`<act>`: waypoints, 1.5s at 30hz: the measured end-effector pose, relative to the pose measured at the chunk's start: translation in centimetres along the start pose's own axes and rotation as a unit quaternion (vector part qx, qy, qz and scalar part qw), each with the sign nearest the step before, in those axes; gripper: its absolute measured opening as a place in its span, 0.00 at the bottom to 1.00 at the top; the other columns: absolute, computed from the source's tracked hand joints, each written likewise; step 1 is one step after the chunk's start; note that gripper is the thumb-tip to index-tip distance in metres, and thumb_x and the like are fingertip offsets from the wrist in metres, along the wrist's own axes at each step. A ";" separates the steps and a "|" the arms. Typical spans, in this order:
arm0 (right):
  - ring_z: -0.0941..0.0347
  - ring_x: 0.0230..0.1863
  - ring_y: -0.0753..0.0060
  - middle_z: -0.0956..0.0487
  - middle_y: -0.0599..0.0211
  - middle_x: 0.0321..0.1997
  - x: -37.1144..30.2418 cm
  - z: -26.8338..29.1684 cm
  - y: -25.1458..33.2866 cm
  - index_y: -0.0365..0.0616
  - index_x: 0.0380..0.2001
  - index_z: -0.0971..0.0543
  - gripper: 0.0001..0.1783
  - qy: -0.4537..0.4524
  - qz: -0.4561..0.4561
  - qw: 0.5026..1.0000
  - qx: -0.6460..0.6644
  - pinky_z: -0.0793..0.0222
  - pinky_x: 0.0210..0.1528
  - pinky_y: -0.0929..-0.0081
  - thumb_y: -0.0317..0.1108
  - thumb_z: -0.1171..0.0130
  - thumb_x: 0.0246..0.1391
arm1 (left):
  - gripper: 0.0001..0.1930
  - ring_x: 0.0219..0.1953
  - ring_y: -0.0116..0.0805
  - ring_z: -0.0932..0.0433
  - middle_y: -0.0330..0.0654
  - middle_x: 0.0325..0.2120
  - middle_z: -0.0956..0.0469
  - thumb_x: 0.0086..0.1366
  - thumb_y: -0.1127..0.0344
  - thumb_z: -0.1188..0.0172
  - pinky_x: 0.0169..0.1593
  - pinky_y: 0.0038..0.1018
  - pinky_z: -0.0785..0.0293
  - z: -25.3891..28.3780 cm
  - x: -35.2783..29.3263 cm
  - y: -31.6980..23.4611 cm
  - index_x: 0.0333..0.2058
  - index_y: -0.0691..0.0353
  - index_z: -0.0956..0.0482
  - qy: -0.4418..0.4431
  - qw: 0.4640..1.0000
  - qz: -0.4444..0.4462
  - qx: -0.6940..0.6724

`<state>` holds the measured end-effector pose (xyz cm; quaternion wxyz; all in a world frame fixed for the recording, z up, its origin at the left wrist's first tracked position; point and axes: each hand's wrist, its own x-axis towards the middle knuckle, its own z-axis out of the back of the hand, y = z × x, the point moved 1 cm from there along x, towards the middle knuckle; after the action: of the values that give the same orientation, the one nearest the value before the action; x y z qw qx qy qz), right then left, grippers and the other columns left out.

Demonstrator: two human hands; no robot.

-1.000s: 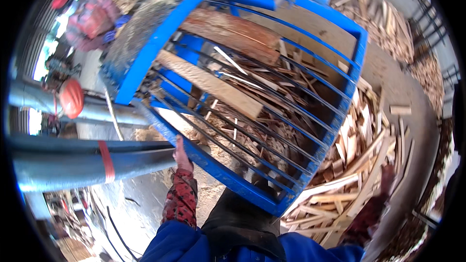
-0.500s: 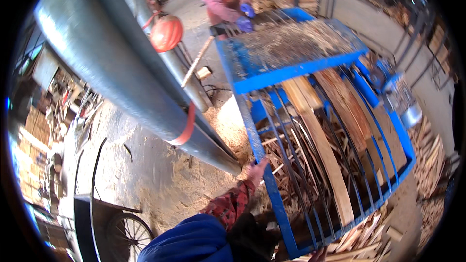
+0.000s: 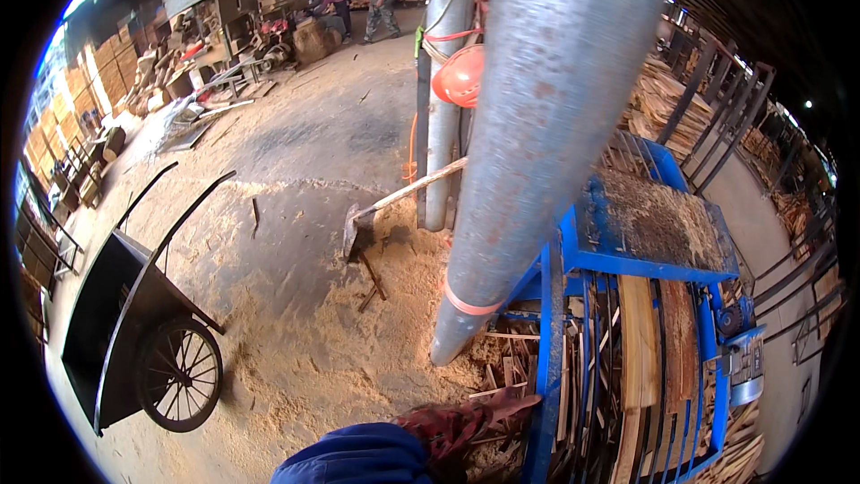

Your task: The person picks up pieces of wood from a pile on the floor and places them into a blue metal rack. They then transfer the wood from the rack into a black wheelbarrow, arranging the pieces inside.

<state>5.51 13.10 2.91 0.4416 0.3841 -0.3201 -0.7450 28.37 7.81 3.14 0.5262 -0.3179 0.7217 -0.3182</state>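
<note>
My left hand [image 3: 511, 404], in a red patterned sleeve, is at the outer side of the long blue rail [image 3: 548, 367] of a metal machine frame. Its fingers meet the rail's edge and look closed on it, though their undersides are hidden. My right hand does not show. Inside the frame, long dark bars run away from me. On them lie a pale plank [image 3: 638, 341] and a browner, rough plank [image 3: 678, 332], side by side. Their far ends pass under the machine's blue top plate [image 3: 661, 224], which is strewn with sawdust.
A thick grey metal pipe [image 3: 555, 108] slants down beside the frame. Behind it hang an orange helmet [image 3: 460, 76] and a wooden-handled hoe [image 3: 408, 193] leaning. A black two-wheeled cart [image 3: 134, 332] stands at left. Two people [image 3: 382, 0] are far back. Sawdust covers much floor.
My view has swung to the left, so the pipe, cart and far floor show more. The co-worker in blue gloves is out of sight. My left hand stays at the blue rail.
</note>
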 end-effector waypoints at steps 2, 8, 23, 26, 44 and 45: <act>0.31 0.55 0.58 0.30 0.54 0.60 -0.3 -1.0 0.3 0.48 0.64 0.36 0.29 0.006 -0.002 1.000 -0.010 0.37 0.57 0.71 0.45 0.51 0.62 | 0.27 0.32 0.28 0.22 0.40 0.35 0.21 0.59 0.46 0.35 0.29 0.26 0.24 2.0 -0.4 3.8 0.47 0.63 0.25 0.021 0.999 0.001 -0.030; 0.33 0.57 0.56 0.31 0.52 0.61 -1.5 -2.2 -0.7 0.46 0.63 0.36 0.28 -0.024 -0.022 0.999 -0.035 0.40 0.60 0.69 0.46 0.53 0.63 | 0.25 0.21 0.27 0.24 0.38 0.19 0.24 0.53 0.42 0.33 0.23 0.24 0.27 8.6 -3.0 12.5 0.26 0.62 0.22 -0.068 0.993 0.092 -0.016; 0.38 0.63 0.56 0.32 0.47 0.61 -16.1 9.2 -13.2 0.37 0.61 0.35 0.32 -0.284 -0.192 0.939 -0.018 0.45 0.64 0.67 0.51 0.55 0.63 | 0.14 0.25 0.34 0.20 0.44 0.27 0.21 0.61 0.63 0.36 0.26 0.26 0.24 12.7 -6.5 16.1 0.39 0.67 0.26 -0.079 0.985 0.141 -0.067; 0.28 0.54 0.63 0.24 0.51 0.53 -18.1 11.0 -12.4 0.35 0.57 0.30 0.30 -0.259 -0.179 0.948 0.038 0.35 0.55 0.71 0.50 0.49 0.62 | 0.15 0.26 0.34 0.19 0.45 0.27 0.21 0.61 0.59 0.38 0.29 0.27 0.23 10.5 -7.3 13.9 0.37 0.68 0.24 -0.061 0.987 0.150 -0.011; 0.22 0.35 0.59 0.21 0.55 0.33 3.7 26.8 -5.3 0.37 0.38 0.20 0.15 -0.246 0.158 0.950 -0.110 0.27 0.39 0.70 0.38 0.39 0.54 | 0.11 0.26 0.35 0.20 0.49 0.28 0.20 0.64 0.64 0.42 0.28 0.27 0.23 2.5 -8.5 16.9 0.36 0.68 0.24 -0.085 0.981 0.173 -0.012; 0.22 0.35 0.59 0.21 0.54 0.33 5.5 26.7 -5.5 0.37 0.38 0.20 0.15 -0.214 0.144 0.959 -0.119 0.27 0.39 0.70 0.39 0.39 0.54 | 0.11 0.26 0.36 0.19 0.49 0.28 0.20 0.64 0.65 0.42 0.28 0.27 0.23 2.9 -8.4 17.6 0.38 0.69 0.25 -0.079 0.982 0.171 -0.009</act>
<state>-21.28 14.05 10.18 0.5074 0.1103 -0.3684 -0.7711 31.02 24.57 -6.89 0.6255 -0.2184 0.7244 -0.1906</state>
